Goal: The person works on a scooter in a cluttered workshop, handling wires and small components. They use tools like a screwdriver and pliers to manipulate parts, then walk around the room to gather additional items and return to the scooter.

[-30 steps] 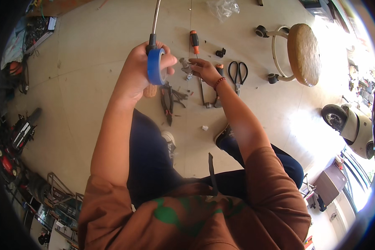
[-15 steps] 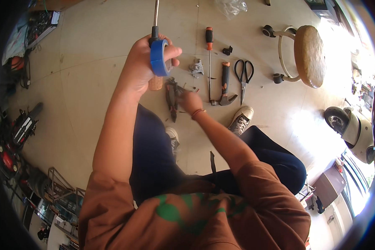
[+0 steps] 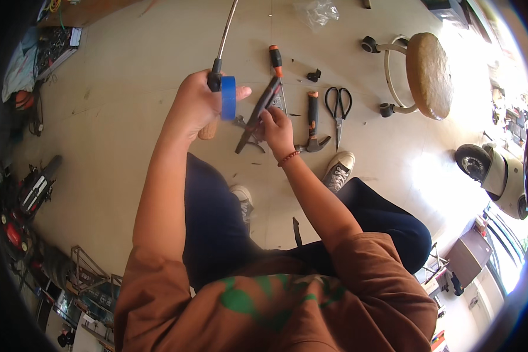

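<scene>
My left hand [image 3: 198, 105] is closed round a wooden-handled tool [image 3: 224, 42] with a black collar and a long thin metal shaft pointing up. A roll of blue tape [image 3: 229, 98] is hooked over the same hand, with a finger sticking out past it. My right hand [image 3: 277, 128] grips dark pliers [image 3: 253, 126], seen edge-on and slightly blurred, raised and tilted above the floor. Beneath them lie a partly hidden metal tool [image 3: 240, 121] and a silver metal fitting [image 3: 277, 101]. An orange and black screwdriver [image 3: 276, 58] lies just beyond, partly covered by the pliers.
To the right on the floor lie a claw hammer [image 3: 313, 117], black-handled scissors [image 3: 338, 108] and a small black part [image 3: 314, 75]. Farther off are a clear plastic bag [image 3: 320, 13] and a round wheeled stool [image 3: 428, 76]. My shoes [image 3: 338, 170] flank the tools.
My right hand, low over the tools before, has lifted the pliers off the floor. My left hand has dipped slightly and turned, so the tape now shows edge-on and the shaft leans right.
</scene>
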`<state>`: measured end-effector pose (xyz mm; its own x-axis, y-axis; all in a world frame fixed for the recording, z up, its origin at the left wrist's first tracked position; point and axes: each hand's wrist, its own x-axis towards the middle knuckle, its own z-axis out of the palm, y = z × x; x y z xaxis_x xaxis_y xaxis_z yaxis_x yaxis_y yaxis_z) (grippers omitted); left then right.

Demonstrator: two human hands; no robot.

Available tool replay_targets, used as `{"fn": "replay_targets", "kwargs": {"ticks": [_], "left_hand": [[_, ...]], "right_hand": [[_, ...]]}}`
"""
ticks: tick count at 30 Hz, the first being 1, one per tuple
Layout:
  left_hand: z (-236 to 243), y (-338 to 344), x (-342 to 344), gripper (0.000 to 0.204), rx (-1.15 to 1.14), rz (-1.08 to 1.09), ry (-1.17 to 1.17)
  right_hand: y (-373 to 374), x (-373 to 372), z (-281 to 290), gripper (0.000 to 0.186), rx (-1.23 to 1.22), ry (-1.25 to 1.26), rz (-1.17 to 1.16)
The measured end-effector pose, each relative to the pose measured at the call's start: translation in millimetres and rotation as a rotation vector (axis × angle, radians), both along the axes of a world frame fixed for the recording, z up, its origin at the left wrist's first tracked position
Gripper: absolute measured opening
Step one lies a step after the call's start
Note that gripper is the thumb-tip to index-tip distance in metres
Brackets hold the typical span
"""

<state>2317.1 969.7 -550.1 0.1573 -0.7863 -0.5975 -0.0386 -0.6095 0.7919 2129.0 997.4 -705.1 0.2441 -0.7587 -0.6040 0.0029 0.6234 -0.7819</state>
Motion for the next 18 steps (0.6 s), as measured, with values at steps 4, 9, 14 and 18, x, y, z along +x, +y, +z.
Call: {"fn": "replay_targets", "kwargs": {"ticks": [4,9,14,18], "left_hand": [[-9,2,-5,0.023,-0.024,0.019,0.006],[-15,6,12,0.017,-0.196,0.115,0.103],[-8,10,8,0.018,-0.232,-0.042,0.219],[3,11,7,0.018,-0.180,0.075,0.207]], "right_hand": [[-15,38,56,0.019,-0.025,-0.175,-0.116],[-12,51,78,0.022,-0.177,-0.182,-0.100],[-18,37,93,0.024,-0.103,-0.287,-0.010],[-36,13,29,0.023,-0.183,-0.091,-0.020]]}}
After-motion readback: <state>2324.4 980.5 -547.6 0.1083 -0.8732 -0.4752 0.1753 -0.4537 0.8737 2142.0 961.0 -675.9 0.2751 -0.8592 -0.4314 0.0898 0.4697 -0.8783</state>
